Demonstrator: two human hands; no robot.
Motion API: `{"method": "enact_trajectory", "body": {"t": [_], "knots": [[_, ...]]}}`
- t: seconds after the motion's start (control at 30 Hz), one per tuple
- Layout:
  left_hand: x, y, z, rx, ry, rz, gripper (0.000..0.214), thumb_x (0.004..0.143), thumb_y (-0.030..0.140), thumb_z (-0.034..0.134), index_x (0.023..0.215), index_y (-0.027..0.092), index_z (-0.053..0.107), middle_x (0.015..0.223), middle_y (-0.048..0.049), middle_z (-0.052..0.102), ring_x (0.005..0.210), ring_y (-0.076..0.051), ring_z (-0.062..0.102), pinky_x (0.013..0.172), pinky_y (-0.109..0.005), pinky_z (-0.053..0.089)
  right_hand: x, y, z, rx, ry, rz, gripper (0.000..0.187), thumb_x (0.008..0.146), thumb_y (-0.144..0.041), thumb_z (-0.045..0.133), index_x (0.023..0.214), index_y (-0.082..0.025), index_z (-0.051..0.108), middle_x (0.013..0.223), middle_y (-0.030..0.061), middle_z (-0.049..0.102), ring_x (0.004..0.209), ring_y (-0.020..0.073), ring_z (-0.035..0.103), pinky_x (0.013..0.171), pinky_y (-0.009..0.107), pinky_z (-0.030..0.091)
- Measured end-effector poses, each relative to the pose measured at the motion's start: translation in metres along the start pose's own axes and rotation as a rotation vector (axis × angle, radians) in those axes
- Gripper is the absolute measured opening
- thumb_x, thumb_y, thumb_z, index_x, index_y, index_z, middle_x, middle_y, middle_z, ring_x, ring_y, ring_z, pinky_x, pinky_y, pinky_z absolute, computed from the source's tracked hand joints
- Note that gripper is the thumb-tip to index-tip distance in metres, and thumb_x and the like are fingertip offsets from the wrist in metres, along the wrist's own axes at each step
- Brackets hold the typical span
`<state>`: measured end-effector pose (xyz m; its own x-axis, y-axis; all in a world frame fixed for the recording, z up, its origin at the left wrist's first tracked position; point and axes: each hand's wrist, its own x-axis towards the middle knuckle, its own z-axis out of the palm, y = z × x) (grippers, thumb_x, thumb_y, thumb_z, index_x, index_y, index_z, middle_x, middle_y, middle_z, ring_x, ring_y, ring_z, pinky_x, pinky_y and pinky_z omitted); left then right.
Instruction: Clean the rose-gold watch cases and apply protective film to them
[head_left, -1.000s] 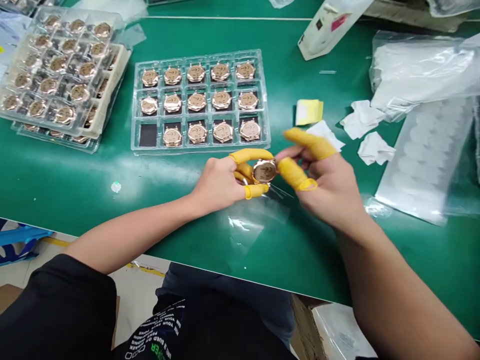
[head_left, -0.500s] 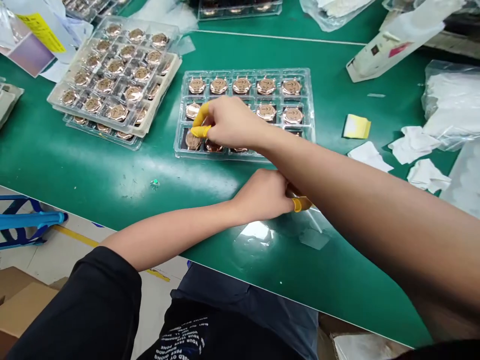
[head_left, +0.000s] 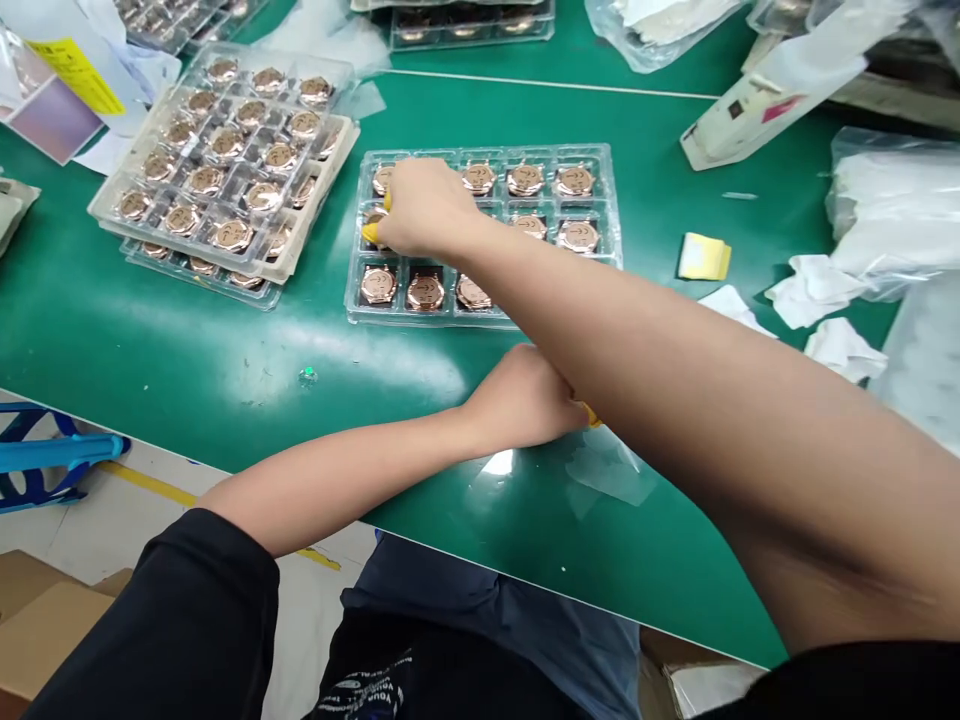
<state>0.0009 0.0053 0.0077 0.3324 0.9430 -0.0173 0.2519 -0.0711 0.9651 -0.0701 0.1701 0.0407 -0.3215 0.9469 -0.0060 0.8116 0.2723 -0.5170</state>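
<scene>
A clear plastic tray holds several rose-gold watch cases, backs up, in separate compartments. My right hand, with yellow finger cots on its fingertips, reaches over the tray's left side. Its fingers close around a watch case in the left column, middle row. A nearer watch case lies fully visible in the corner compartment. In front of the tray, my left hand is curled under my right forearm. Its fingertips are mostly hidden, with one yellow cot showing. Clear plastic film lies by those fingertips.
Stacked trays of watch cases stand at the left. A white holder leans at the right, beyond a yellow pad and crumpled white cloths. Bagged white material lies at the far right. The green table's edge runs before me.
My right hand has moved away from me and left, from the near-left compartment to the middle-row one. The left hand stays nearly in place. The view has shifted slightly.
</scene>
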Motion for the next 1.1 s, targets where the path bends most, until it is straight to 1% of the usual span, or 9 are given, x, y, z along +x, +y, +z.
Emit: {"method": "enact_trajectory", "body": {"t": [0.1, 0.2, 0.3, 0.4, 0.53, 0.7, 0.87, 0.97, 1.1], "knots": [[-0.001, 0.002, -0.004, 0.033, -0.089, -0.007, 0.012, 0.079, 0.013, 0.077, 0.078, 0.02, 0.067, 0.087, -0.0067, 0.081, 0.09, -0.027, 0.077, 0.081, -0.039, 0.059, -0.046, 0.013, -0.045, 0.184, 0.071, -0.034, 0.028, 0.081, -0.018, 0.083, 0.099, -0.019, 0.062, 0.092, 0.0088, 0.068, 0.098, 0.0293, 0.071, 0.087, 0.046, 0.058], [-0.001, 0.004, -0.005, -0.051, -0.101, -0.052, 0.015, 0.083, 0.028, 0.079, 0.084, 0.018, 0.069, 0.092, -0.008, 0.083, 0.088, -0.025, 0.079, 0.082, -0.039, 0.062, -0.116, 0.065, -0.088, 0.515, 0.089, -0.022, 0.041, 0.082, -0.026, 0.083, 0.115, -0.022, 0.059, 0.077, 0.0004, 0.065, 0.078, 0.0224, 0.069, 0.073, 0.038, 0.056], [0.0, 0.003, -0.003, -0.199, -0.076, -0.096, 0.033, 0.077, 0.036, 0.088, 0.099, 0.018, 0.071, 0.094, -0.0063, 0.084, 0.087, -0.021, 0.081, 0.085, -0.035, 0.064, -0.184, 0.125, -0.114, 0.775, -0.043, 0.167, 0.057, 0.07, -0.038, 0.093, 0.112, -0.024, 0.058, 0.065, -0.005, 0.061, 0.059, 0.0169, 0.061, 0.051, 0.028, 0.044], [-0.001, 0.0, -0.001, -0.299, -0.043, -0.097, 0.069, 0.068, 0.03, 0.094, 0.131, 0.022, 0.067, 0.093, -0.001, 0.083, 0.084, -0.019, 0.081, 0.083, -0.032, 0.066, -0.221, 0.158, -0.122, 0.942, -0.238, 0.434, 0.072, 0.055, -0.042, 0.101, 0.109, -0.022, 0.058, 0.059, -0.0078, 0.06, 0.042, 0.0072, 0.038, 0.04, 0.023, 0.021], [-0.002, 0.001, -0.001, -0.207, -0.035, -0.089, 0.061, 0.068, 0.027, 0.092, 0.126, 0.022, 0.073, 0.09, -0.0002, 0.082, 0.081, -0.017, 0.08, 0.082, -0.03, 0.067, -0.228, 0.156, -0.113, 1.065, -0.221, 0.515, 0.081, 0.046, -0.044, 0.106, 0.106, -0.022, 0.055, 0.056, -0.011, 0.056, 0.04, 0.004, 0.031, 0.041, 0.022, 0.016], [-0.003, 0.006, -0.003, -0.204, 0.057, -0.107, 0.055, 0.068, 0.024, 0.091, 0.121, 0.021, 0.076, 0.097, -0.0011, 0.082, 0.083, -0.015, 0.079, 0.079, -0.025, 0.066, -0.228, 0.162, -0.107, 1.005, -0.107, 0.417, 0.075, 0.055, -0.055, 0.1, 0.108, -0.022, 0.06, 0.068, -0.0057, 0.062, 0.054, 0.0105, 0.05, 0.052, 0.026, 0.039], [-0.001, 0.007, -0.004, -0.226, 0.069, -0.145, 0.055, 0.072, 0.025, 0.09, 0.124, 0.021, 0.074, 0.101, -0.0022, 0.082, 0.089, -0.014, 0.079, 0.088, -0.027, 0.067, -0.215, 0.24, -0.106, 0.152, 0.644, 0.437, 0.042, 0.076, -0.051, 0.084, 0.101, -0.022, 0.067, 0.1, 0.0104, 0.067, 0.096, 0.0273, 0.06, 0.092, 0.051, 0.051], [-0.001, 0.006, -0.004, -0.212, 0.064, -0.145, 0.056, 0.071, 0.025, 0.09, 0.124, 0.021, 0.073, 0.102, -0.0024, 0.082, 0.089, -0.014, 0.078, 0.088, -0.027, 0.067, -0.204, 0.273, -0.1, -0.027, 0.658, 0.427, 0.027, 0.076, -0.041, 0.081, 0.09, -0.022, 0.067, 0.099, 0.0121, 0.067, 0.104, 0.033, 0.057, 0.101, 0.062, 0.046], [0.0, 0.007, -0.004, -0.226, 0.059, -0.141, 0.057, 0.07, 0.025, 0.089, 0.125, 0.02, 0.073, 0.1, -0.0018, 0.081, 0.086, -0.013, 0.078, 0.087, -0.026, 0.067, -0.209, 0.258, -0.105, 0.195, 0.554, 0.266, 0.02, 0.082, -0.04, 0.078, 0.089, -0.023, 0.072, 0.088, 0.007, 0.07, 0.088, 0.0247, 0.059, 0.088, 0.048, 0.051]]}}
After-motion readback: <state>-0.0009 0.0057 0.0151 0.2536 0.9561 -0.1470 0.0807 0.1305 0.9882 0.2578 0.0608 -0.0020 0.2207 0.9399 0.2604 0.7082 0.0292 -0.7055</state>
